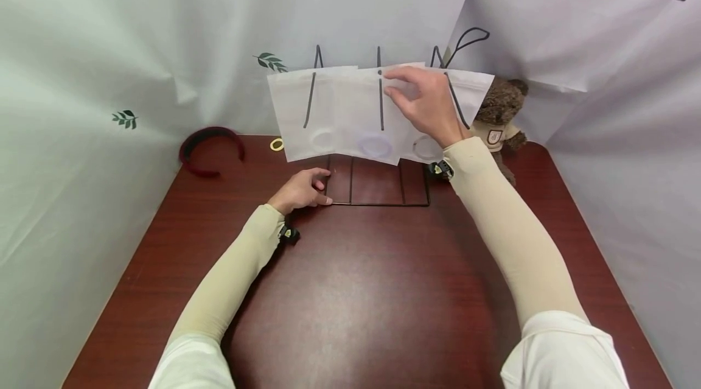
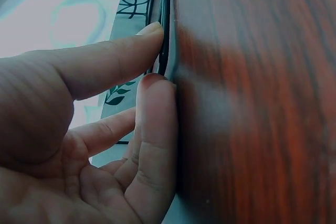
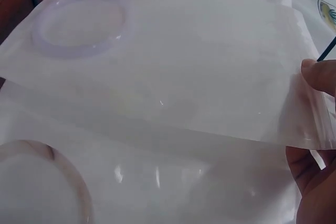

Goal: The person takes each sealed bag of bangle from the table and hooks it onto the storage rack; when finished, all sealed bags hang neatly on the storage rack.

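A black wire display rack stands on the table, its hooks pointing forward. Three translucent plastic bags hang there, each with a bangle inside: a left bag, a middle bag with a lavender bangle, and a right bag with a brownish bangle. My left hand pinches the rack's front left base corner between thumb and fingers. My right hand holds the middle bag near its top edge, beside the hook. The thumb lies in front, and some fingers show behind the bag.
A dark red headband lies at the table's back left, near a small yellow ring. Behind the right bag sits a brown teddy bear. White cloth walls surround the table on the left, back and right.
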`<action>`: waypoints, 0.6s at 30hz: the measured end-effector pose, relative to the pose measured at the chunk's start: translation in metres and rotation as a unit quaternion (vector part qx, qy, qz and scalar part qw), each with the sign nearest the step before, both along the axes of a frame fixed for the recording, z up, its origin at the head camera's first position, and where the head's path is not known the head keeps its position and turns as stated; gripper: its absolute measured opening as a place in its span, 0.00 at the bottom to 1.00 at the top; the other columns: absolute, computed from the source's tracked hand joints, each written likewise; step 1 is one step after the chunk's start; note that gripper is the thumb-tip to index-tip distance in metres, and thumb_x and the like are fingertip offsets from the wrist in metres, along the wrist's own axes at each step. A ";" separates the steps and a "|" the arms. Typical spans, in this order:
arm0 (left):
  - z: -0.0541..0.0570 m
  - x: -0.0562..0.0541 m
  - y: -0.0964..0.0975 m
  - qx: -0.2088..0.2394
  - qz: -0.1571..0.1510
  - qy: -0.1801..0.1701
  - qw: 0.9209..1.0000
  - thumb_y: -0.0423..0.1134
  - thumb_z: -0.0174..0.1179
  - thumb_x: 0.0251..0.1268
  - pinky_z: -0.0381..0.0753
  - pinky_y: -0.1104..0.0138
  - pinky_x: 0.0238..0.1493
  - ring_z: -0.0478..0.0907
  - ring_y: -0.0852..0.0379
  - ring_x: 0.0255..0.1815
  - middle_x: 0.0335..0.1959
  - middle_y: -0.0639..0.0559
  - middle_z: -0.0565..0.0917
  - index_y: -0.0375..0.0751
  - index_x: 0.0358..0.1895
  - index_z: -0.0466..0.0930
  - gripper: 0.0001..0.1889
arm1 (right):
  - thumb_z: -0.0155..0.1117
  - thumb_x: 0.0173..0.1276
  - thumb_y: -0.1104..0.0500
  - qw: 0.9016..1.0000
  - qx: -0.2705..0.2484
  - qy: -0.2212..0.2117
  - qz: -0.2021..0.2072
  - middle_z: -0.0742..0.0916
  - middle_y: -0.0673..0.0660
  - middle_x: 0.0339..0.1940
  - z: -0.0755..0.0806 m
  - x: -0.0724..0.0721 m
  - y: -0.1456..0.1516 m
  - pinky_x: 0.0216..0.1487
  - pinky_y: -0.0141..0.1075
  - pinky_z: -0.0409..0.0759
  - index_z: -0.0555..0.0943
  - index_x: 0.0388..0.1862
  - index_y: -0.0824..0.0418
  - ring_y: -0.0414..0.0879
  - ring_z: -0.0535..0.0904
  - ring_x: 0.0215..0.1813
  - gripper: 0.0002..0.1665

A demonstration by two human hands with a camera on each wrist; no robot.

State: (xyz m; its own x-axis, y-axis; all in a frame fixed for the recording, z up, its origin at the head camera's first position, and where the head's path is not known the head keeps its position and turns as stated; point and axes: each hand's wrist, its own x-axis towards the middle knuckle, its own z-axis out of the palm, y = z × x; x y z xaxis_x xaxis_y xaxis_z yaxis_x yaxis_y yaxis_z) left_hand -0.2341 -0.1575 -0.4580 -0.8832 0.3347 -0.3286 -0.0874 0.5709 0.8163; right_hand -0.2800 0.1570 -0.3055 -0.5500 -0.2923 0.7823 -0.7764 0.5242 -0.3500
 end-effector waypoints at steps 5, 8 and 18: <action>0.000 0.000 0.000 0.001 -0.001 0.001 1.000 0.31 0.78 0.58 0.76 0.67 0.29 0.73 0.60 0.22 0.42 0.46 0.74 0.43 0.76 0.71 0.41 | 0.76 0.70 0.61 1.000 0.001 0.025 -0.005 0.93 0.59 0.51 -0.002 0.001 0.002 0.65 0.40 0.82 0.91 0.53 0.63 0.53 0.90 0.56 0.15; -0.001 0.001 0.001 -0.001 0.002 -0.001 1.000 0.30 0.78 0.58 0.77 0.68 0.29 0.73 0.60 0.22 0.43 0.46 0.74 0.44 0.76 0.71 0.41 | 0.75 0.71 0.60 0.999 0.010 0.037 -0.009 0.93 0.60 0.52 -0.005 0.003 0.004 0.66 0.42 0.81 0.90 0.55 0.64 0.55 0.89 0.57 0.16; -0.002 0.001 0.001 -0.010 0.001 0.008 1.000 0.31 0.78 0.59 0.78 0.68 0.31 0.76 0.59 0.24 0.46 0.44 0.75 0.43 0.76 0.72 0.40 | 0.71 0.72 0.62 0.996 0.010 0.086 -0.038 0.88 0.64 0.58 -0.015 0.026 0.004 0.70 0.44 0.77 0.86 0.61 0.65 0.59 0.84 0.63 0.20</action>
